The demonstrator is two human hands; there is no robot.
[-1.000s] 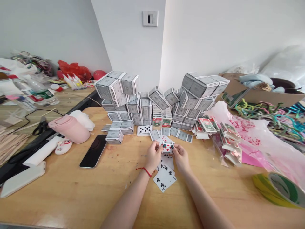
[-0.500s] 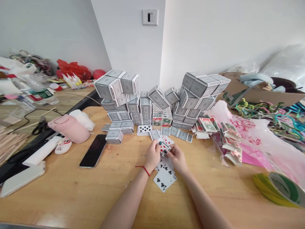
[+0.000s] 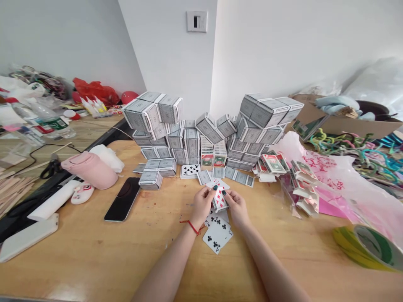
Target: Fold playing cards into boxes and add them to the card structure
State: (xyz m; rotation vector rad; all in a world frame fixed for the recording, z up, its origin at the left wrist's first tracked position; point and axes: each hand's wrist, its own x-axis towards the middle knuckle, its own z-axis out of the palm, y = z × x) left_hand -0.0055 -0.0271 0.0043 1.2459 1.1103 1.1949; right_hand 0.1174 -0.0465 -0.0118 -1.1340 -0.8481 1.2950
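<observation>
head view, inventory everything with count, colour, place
held cards: count unclear, white-red, centre
loose cards: many, white or grey, centre
card blocks: many, grey, stacked behind
card boxes: several, red-green, right
phone: one, black, left
cylinder: one, pink, left
tape roll: one, yellow, front right
pipe cleaners: many, multicoloured, right
cardboard box: one, brown, back right
bag: one, red, back left
bottles: at least two, clear, left
sticks: many, pale, left edge
switch plate: one, white, top centre
main table: one, brown, beneath
left hand: one, dark nails, on held cards
right hand: one, dark nails, on held cards
</observation>
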